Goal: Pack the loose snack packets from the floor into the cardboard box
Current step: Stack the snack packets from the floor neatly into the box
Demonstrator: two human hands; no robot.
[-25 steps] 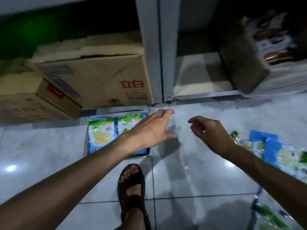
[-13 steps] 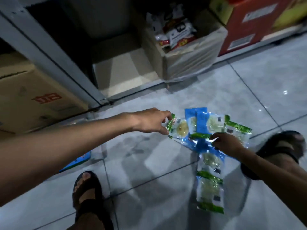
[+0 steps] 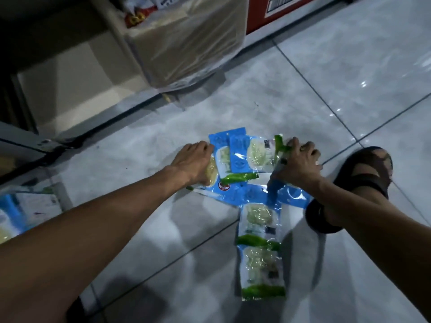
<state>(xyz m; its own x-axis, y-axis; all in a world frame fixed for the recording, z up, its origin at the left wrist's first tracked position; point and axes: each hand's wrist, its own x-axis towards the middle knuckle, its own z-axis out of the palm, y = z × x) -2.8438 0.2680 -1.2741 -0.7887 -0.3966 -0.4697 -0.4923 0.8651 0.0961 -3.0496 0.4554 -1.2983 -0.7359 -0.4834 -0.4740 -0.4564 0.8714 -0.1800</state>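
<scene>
Several blue, green and clear snack packets (image 3: 242, 157) lie overlapped on the grey tiled floor at the centre. My left hand (image 3: 194, 163) presses on the pile's left edge, fingers curled over a yellowish packet (image 3: 211, 172). My right hand (image 3: 298, 162) grips the pile's right edge at a green packet top (image 3: 279, 145). Two more packets (image 3: 260, 250) lie end to end nearer me. A plastic-wrapped cardboard box (image 3: 182, 43) holding red and white packets stands on the low shelf behind. More packets (image 3: 21, 210) show at the far left edge.
My sandalled foot (image 3: 359, 183) rests just right of the pile, close to my right wrist. A red carton (image 3: 286, 10) stands at the back right. A low shelf with a metal rail (image 3: 70, 89) runs along the back left. Open tile lies to the right.
The view swung right from the left boxes to the pile. Both hands came down onto the packets, the left closing on the pile's left edge, the right on its right edge.
</scene>
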